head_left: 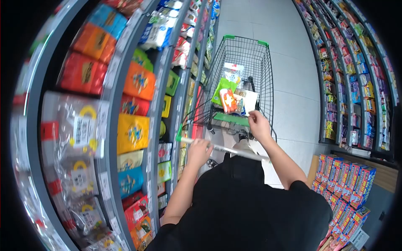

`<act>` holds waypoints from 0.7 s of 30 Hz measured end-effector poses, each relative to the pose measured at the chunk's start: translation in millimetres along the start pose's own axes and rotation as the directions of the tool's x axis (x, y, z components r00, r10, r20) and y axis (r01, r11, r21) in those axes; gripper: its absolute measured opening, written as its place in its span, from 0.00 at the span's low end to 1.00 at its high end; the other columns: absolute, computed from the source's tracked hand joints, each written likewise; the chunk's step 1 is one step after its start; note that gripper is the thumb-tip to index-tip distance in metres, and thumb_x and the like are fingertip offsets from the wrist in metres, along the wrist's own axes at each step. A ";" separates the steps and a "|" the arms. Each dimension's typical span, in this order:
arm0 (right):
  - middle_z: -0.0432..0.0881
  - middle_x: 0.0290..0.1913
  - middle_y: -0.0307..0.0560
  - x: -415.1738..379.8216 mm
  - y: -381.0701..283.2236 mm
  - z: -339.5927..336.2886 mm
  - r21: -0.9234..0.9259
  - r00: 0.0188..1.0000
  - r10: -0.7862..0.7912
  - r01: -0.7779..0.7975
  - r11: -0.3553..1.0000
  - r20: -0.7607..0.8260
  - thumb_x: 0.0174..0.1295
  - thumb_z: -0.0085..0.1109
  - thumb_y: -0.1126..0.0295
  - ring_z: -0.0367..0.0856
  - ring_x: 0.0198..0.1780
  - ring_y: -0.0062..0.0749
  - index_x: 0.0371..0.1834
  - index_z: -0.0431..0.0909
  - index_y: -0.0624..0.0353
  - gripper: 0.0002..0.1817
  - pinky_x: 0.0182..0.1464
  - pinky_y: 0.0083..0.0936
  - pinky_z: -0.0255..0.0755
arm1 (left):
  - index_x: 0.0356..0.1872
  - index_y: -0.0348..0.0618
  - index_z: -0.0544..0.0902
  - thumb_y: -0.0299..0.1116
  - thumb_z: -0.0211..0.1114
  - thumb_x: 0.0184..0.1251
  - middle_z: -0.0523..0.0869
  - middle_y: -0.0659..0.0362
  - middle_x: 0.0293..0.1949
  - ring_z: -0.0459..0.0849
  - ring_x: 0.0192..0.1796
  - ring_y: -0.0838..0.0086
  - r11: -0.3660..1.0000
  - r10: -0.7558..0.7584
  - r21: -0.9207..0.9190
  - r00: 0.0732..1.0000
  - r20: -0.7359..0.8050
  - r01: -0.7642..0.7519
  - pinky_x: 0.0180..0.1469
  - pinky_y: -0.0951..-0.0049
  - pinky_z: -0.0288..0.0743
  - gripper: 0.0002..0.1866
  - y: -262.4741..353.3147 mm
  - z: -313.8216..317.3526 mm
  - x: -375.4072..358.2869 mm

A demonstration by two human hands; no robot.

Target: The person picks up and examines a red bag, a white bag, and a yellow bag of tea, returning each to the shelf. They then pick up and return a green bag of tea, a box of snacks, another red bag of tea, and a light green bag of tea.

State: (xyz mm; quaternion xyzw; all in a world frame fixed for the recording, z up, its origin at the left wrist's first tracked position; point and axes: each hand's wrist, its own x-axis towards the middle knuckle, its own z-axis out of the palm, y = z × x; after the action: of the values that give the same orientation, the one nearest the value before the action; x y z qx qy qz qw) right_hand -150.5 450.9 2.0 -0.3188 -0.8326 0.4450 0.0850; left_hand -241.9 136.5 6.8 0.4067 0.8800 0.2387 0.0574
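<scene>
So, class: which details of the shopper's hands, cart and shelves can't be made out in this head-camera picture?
- Right hand fingers: curled away over a white packet; grip unclear.
- Cart handle: partly covered by left hand.
- Shelf packets: labels blurred.
- Cart wheels: hidden below its basket.

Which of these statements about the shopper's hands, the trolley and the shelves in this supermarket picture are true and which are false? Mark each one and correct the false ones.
1. The left hand grips the trolley handle. True.
2. The right hand hangs at the person's side. False: it is raised over the shopping trolley, at a pale packet.
3. The trolley holds nothing. False: several packets lie in it, among them a green packet.
4. Shelves of packaged goods stand to the person's left. True.
5. The boxes stacked at lower right are all green. False: they are mainly red and blue.
</scene>
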 end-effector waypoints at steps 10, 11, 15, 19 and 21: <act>0.92 0.56 0.64 224.9 141.9 123.8 0.203 0.945 0.325 -0.326 0.923 0.039 0.65 0.68 0.61 0.90 0.59 0.60 0.58 0.87 0.63 0.22 0.64 0.46 0.82 | 0.17 0.49 0.85 0.46 0.67 0.67 0.88 0.57 0.24 0.88 0.33 0.57 0.955 -0.244 0.241 0.916 0.318 0.171 0.43 0.52 0.77 0.19 29.7 81.0 21.1; 0.91 0.58 0.66 250.0 146.9 137.6 0.192 0.933 0.359 -0.357 0.914 0.027 0.65 0.68 0.61 0.89 0.62 0.60 0.59 0.87 0.64 0.23 0.65 0.47 0.81 | 0.16 0.51 0.84 0.44 0.67 0.64 0.86 0.58 0.22 0.86 0.31 0.59 0.962 -0.204 0.229 0.949 0.241 0.148 0.39 0.52 0.75 0.17 32.8 86.3 15.7; 0.87 0.64 0.70 352.0 250.6 207.2 0.006 0.866 0.497 -0.498 0.867 -0.060 0.66 0.65 0.63 0.87 0.66 0.63 0.64 0.83 0.66 0.26 0.68 0.49 0.80 | 0.16 0.55 0.82 0.38 0.68 0.55 0.80 0.63 0.19 0.79 0.25 0.61 0.962 -0.179 0.242 0.957 0.227 0.123 0.32 0.55 0.67 0.10 46.3 95.8 5.5; 0.85 0.69 0.71 399.3 292.5 208.9 -0.184 0.741 0.668 -0.648 0.739 0.075 0.68 0.68 0.56 0.84 0.71 0.61 0.68 0.83 0.64 0.30 0.73 0.47 0.77 | 0.16 0.54 0.80 0.34 0.68 0.52 0.76 0.64 0.18 0.77 0.24 0.63 0.980 -0.146 0.151 0.985 0.092 0.131 0.32 0.58 0.65 0.08 60.2 98.1 9.2; 0.87 0.68 0.67 416.5 297.0 217.7 -0.276 0.737 0.662 -0.614 0.740 0.136 0.65 0.72 0.56 0.86 0.70 0.58 0.65 0.84 0.65 0.30 0.72 0.47 0.79 | 0.20 0.54 0.77 0.35 0.68 0.52 0.75 0.64 0.19 0.74 0.22 0.65 0.984 -0.079 0.168 0.992 0.096 0.062 0.31 0.59 0.65 0.08 58.8 97.9 8.7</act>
State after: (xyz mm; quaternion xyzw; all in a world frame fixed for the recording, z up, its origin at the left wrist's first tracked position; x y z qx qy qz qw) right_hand -433.8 673.1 -421.7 -0.5406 -0.7182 0.3882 -0.2030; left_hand -178.3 212.1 -51.1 0.3902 0.9064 0.1421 0.0769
